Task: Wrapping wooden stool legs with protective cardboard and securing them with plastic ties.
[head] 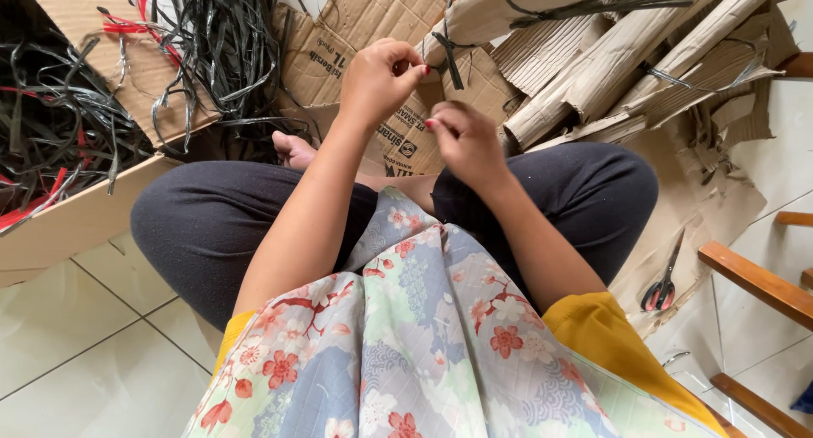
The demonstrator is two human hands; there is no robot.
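A pale tiled floor [102, 345] fills the near left, and a person sits cross-legged on it in dark trousers [203, 235] with a floral cloth [423, 336] draped over the lap. Flattened brown cardboard [339, 48] covers the floor on the far side, running from the middle out to the right, where it lies ragged and torn. At far right a heap of rolled cardboard bundles [610, 57] rests on it, several of them tied round with dark strapping. On the left an open cardboard box [76, 218] holds a loose tangle of black plastic straps [203, 48], with a few red ones mixed in. A wooden furniture frame [754, 281] pokes in at the near right edge.

Both hands are raised over the knees, close together but apart. The left hand [379, 80] has its fingertips pressed together, pinching something too thin to make out. Just to its right and a little nearer, the right hand [466, 140] is curled with its fingertips also pinched; what it grips I cannot tell. A tied black strap end [449, 57] on the nearest bundle sits just beyond the left hand's fingertips.

A pair of red-handled scissors [663, 284] lies on the torn cardboard at the right, well apart from both hands.
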